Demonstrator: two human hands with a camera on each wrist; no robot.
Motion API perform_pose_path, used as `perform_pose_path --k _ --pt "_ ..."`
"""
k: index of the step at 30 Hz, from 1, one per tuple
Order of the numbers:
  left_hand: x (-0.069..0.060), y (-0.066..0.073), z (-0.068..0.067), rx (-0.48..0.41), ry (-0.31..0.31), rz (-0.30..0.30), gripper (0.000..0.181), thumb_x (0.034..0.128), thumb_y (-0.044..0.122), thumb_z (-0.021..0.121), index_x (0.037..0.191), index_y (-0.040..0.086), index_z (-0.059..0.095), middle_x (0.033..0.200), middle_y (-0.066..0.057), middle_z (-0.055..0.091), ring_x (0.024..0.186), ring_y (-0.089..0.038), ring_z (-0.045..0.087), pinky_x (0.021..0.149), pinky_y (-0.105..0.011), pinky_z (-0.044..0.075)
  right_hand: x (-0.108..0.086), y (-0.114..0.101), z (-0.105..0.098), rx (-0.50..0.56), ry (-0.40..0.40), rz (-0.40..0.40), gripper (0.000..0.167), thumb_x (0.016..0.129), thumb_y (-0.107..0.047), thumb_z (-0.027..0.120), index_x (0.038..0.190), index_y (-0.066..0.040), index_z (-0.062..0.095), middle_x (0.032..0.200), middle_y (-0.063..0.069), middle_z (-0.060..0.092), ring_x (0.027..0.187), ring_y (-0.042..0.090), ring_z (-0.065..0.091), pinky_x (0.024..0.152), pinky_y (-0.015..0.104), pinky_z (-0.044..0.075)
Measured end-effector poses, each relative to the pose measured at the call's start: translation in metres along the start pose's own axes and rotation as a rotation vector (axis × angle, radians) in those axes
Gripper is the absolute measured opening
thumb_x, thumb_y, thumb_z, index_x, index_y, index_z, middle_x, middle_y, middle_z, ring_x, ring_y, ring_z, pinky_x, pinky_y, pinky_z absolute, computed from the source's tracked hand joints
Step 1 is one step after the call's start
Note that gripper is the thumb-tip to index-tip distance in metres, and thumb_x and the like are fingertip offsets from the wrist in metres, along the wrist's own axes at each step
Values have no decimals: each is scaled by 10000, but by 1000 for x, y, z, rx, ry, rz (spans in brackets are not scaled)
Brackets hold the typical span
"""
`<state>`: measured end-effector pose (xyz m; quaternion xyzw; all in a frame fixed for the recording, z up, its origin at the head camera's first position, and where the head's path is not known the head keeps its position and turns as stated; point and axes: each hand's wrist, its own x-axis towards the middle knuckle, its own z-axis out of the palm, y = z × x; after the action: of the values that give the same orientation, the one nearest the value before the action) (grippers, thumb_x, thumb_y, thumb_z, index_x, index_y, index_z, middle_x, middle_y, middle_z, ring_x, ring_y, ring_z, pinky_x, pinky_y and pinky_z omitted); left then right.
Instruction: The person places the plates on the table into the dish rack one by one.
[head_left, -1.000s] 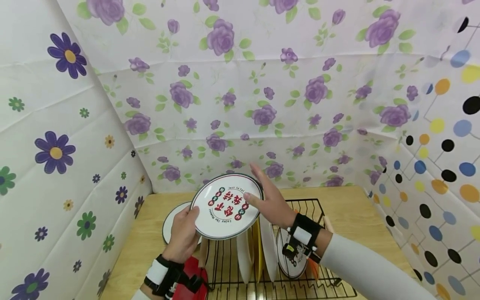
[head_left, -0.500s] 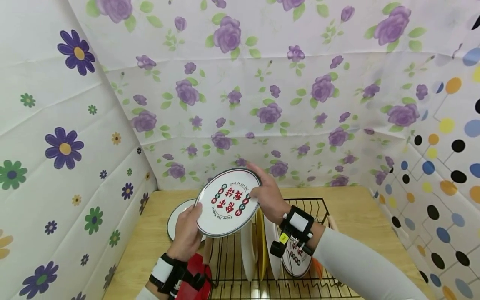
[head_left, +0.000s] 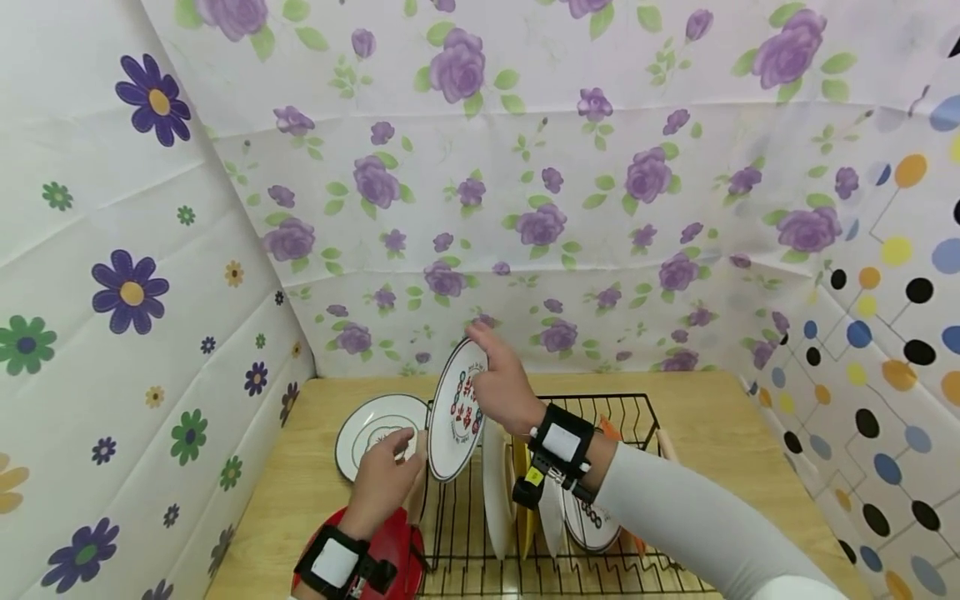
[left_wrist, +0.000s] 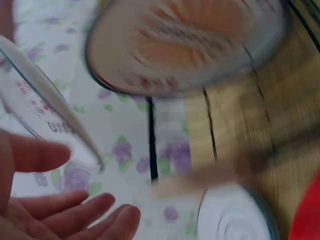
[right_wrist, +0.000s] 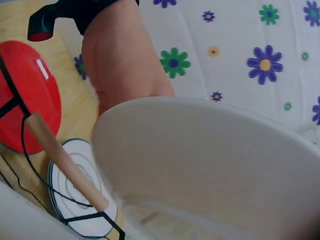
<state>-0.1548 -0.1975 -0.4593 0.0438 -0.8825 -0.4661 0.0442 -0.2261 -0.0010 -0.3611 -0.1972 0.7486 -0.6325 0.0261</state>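
Observation:
A white plate point(head_left: 452, 421) with a dark rim and red lettering is held up, tilted steeply, above the left part of the dish rack. My right hand point(head_left: 508, 390) grips its right edge, thumb on the printed face. The right wrist view shows the pale back of that plate point(right_wrist: 200, 155), which hides most of what lies behind it. Apart from its left edge, my left hand point(head_left: 384, 485) holds nothing, fingers spread and slightly bent. In the left wrist view, the left hand's fingers point(left_wrist: 95, 215) lie below the tilted plate point(left_wrist: 45, 100).
The black wire dish rack point(head_left: 457, 533) has wooden handles point(right_wrist: 67, 162) and holds several upright plates, among them a yellow one point(head_left: 528, 525) and a printed white one point(head_left: 588, 525). Left of it lie a white plate point(head_left: 356, 433) and a red round dish point(head_left: 393, 550). Patterned cloth walls surround the table.
My left hand has let go of the plate and moved down and slightly left. The right hand has shifted left, turning the plate from facing me to nearly edge-on.

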Motion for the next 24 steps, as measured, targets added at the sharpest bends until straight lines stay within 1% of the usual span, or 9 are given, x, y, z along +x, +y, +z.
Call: perform_pose_path --k 2,4,8,10,11,15,18,22,24 --pt "-1 -3 -1 138 -32 26 508 973 158 707 1418 -59 595 1359 -295 659 1215 -444 668 961 -521 587 1 2 3 -55 -40 18 840 797 207 347 1617 34 299 1757 169 127 1639 359 79 1322 552 117" --pt "-2 -4 -1 208 -91 26 599 941 141 745 1456 -87 542 1248 -301 703 1039 -398 728 820 -470 615 0 4 6 -109 -83 34 805 833 194 341 1621 43 277 1759 181 102 1642 355 57 1322 556 119" --pt "-4 -7 3 240 -227 -2 741 889 72 786 1513 -122 437 993 -223 733 754 -235 691 613 -341 564 -4 10 12 -197 -155 71 747 880 177 332 1616 68 264 1754 217 78 1639 370 65 1301 555 217" --pt "-5 -8 5 246 -260 2 714 866 17 786 1488 -120 464 916 -178 719 719 -203 661 589 -321 551 -6 14 14 -264 -176 91 732 893 172 345 1613 73 266 1749 235 76 1630 389 104 1231 532 352" --pt "-6 -9 6 258 -269 5 706 859 -4 781 1482 -121 470 908 -168 716 729 -200 658 597 -319 552 -8 16 15 -300 -189 100 723 904 164 353 1615 72 261 1748 236 74 1616 401 166 1133 521 437" --pt "-8 -12 9 312 -280 0 698 850 -49 750 1486 -115 471 922 -157 722 770 -210 657 642 -342 555 -9 23 19 -480 -226 108 687 938 107 402 1610 81 266 1739 252 110 1597 417 224 1184 661 317" --pt "-9 -13 10 326 -277 -6 739 857 -49 738 1520 -128 424 953 -173 727 775 -210 653 655 -346 554 -10 29 20 -567 -232 107 588 945 63 441 1530 105 405 1719 257 195 1612 406 187 1228 780 21" --pt "-8 -14 10 313 -272 1 738 859 -48 741 1517 -141 419 980 -196 728 770 -213 647 647 -345 552 -14 40 22 -676 -248 104 502 1007 15 471 1504 78 452 1683 273 290 1608 420 202 1252 748 12" --pt "-8 -15 10 310 -271 5 736 857 -53 740 1514 -142 422 975 -197 728 764 -210 645 643 -340 549 -16 46 24 -734 -258 96 540 1031 -13 481 1560 50 391 1661 288 323 1598 433 226 1266 726 8"
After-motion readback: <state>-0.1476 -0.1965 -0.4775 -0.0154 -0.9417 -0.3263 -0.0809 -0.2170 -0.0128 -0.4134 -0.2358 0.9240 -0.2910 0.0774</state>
